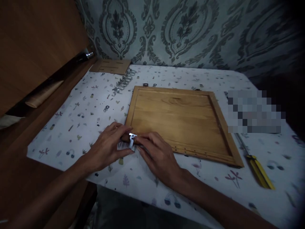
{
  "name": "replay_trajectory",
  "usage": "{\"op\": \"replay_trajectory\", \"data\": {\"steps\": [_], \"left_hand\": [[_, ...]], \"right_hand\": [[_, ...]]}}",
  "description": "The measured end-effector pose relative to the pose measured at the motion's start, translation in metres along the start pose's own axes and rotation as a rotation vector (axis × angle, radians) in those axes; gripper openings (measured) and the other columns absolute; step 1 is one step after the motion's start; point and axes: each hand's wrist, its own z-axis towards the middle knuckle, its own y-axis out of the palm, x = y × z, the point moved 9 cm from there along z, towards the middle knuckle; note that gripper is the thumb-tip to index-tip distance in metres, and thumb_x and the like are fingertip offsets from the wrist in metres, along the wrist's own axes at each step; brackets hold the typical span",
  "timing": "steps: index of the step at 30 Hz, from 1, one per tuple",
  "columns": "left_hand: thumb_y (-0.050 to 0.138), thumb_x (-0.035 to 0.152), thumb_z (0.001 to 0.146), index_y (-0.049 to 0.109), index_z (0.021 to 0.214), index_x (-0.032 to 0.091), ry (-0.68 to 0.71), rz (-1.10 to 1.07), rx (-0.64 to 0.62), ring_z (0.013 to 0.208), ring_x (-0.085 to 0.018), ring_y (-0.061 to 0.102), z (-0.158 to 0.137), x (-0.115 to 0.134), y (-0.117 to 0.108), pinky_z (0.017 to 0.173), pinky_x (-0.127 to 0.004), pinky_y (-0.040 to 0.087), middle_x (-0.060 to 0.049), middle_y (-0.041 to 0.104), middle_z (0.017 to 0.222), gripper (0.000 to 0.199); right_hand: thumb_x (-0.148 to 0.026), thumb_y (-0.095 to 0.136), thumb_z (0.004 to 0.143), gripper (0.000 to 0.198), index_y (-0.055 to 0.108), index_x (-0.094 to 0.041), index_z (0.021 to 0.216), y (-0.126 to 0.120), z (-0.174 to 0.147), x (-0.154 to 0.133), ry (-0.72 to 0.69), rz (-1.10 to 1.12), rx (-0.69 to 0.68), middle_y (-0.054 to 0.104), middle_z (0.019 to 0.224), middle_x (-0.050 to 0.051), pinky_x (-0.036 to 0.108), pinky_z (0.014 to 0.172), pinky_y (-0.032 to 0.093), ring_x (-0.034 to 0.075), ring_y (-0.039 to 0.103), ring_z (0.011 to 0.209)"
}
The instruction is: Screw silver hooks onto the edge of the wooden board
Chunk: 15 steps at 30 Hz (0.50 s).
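A small shiny metal bracket (132, 140) sits at the near left corner of a wooden framed panel (176, 111), which lies on the table. My left hand (105, 144) is closed around the bracket from the left, a finger above it and the thumb at its lower end. From the right, the fingers of my right hand (158, 154) are pinched at the bracket's side; anything small between them is hidden. Small dark holes or screws show along the panel's near edge.
A yellow-and-black screwdriver (259, 171) lies right of the panel, near a pixelated object (256, 111). Metal pieces (124, 81) lie in a row behind, beside a cardboard sheet (111, 66). A wooden cabinet (38, 47) borders the left; a patterned wall (152, 31) stands behind.
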Motion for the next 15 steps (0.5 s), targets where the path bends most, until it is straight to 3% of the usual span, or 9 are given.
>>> {"op": "replay_trajectory", "data": {"steps": [5,9,11,15], "left_hand": [[0.068,0.042,0.092,0.053,0.132,0.019,0.018,0.091,0.058,0.125,-0.03,0.055,-0.01,0.001,0.006,0.098,-0.045,0.053,-0.012,0.065,0.121,0.048],[0.06,0.036,0.098,0.05,0.135,0.017,0.115,0.251,0.092,0.133,-0.031,0.051,-0.02,0.017,0.014,0.106,-0.048,0.05,-0.015,0.063,0.131,0.043],[0.061,0.032,0.097,0.053,0.13,0.015,0.117,0.291,0.114,0.121,-0.029,0.057,-0.026,0.022,0.016,0.1,-0.045,0.053,-0.015,0.064,0.127,0.038],[0.059,0.018,0.097,0.057,0.113,0.016,0.056,0.19,0.143,0.087,-0.019,0.061,-0.032,0.027,0.017,0.077,-0.031,0.054,-0.007,0.066,0.097,0.016]], "right_hand": [[-0.014,0.051,0.098,0.022,0.068,-0.009,0.111,0.008,0.004,-0.004,-0.088,-0.235,-0.034,0.066,0.095,0.011,0.035,0.071,0.051,0.022,0.056,0.085],[-0.014,0.053,0.098,0.02,0.069,-0.008,0.108,0.008,0.003,-0.006,-0.12,-0.291,-0.039,0.066,0.092,0.011,0.035,0.071,0.048,0.022,0.053,0.085],[-0.015,0.053,0.099,0.02,0.069,-0.008,0.109,0.007,0.002,-0.006,-0.118,-0.29,-0.036,0.066,0.093,0.01,0.036,0.072,0.047,0.021,0.052,0.086],[-0.013,0.054,0.098,0.022,0.069,-0.007,0.113,0.006,0.001,-0.006,-0.122,-0.269,-0.015,0.068,0.095,0.01,0.036,0.072,0.048,0.022,0.051,0.086]]}}
